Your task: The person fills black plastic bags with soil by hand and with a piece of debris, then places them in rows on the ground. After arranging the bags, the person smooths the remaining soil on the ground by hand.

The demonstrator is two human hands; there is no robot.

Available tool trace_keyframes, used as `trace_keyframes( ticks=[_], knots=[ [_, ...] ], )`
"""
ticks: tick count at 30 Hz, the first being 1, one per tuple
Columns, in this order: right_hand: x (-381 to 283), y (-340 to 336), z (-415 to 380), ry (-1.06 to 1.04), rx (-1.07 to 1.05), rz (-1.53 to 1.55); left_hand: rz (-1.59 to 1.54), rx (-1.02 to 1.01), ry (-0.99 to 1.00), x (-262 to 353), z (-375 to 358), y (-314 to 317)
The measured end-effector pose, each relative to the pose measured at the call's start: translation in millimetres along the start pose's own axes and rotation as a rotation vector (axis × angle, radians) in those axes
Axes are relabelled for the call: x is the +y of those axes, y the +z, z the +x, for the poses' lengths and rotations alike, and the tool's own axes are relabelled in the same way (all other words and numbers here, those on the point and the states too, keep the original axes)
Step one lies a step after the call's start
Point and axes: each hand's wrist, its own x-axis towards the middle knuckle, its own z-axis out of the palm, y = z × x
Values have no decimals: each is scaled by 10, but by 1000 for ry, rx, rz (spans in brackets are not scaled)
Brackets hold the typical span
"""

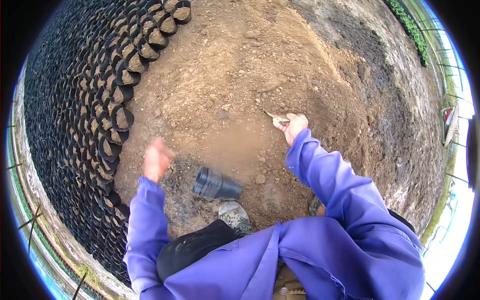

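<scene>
My right hand [294,127] is closed on a thin, pale-brown pointed piece [280,118], just above the loose soil [240,80]; its exact kind is too small to make out. To the left, my left hand [157,159] is smeared by motion over the ground, so its fingers cannot be read. Between the hands and closer to my body, a stack of nested black plastic nursery pots [217,184] lies on its side by my shoe [233,214]. A brownish blur [237,145] hangs over the soil between my hands.
Soil-filled black nursery pots [122,118] stand packed in rows along the left. The soil heap rises ahead and to the right, with darker, greyish ground [370,45] beyond it. Green plants [410,27] and a red-and-white object [448,120] lie at the far right.
</scene>
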Motion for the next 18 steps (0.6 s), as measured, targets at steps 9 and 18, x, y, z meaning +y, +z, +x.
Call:
trace_keyframes(
  ticks=[9,18],
  knots=[
    [-73,38,105,-120,-181,-8,1090,-71,376,-117,-1045,623],
    [-323,596,-350,20,-563,-228,581,155,953,238,-611,752]
  ],
)
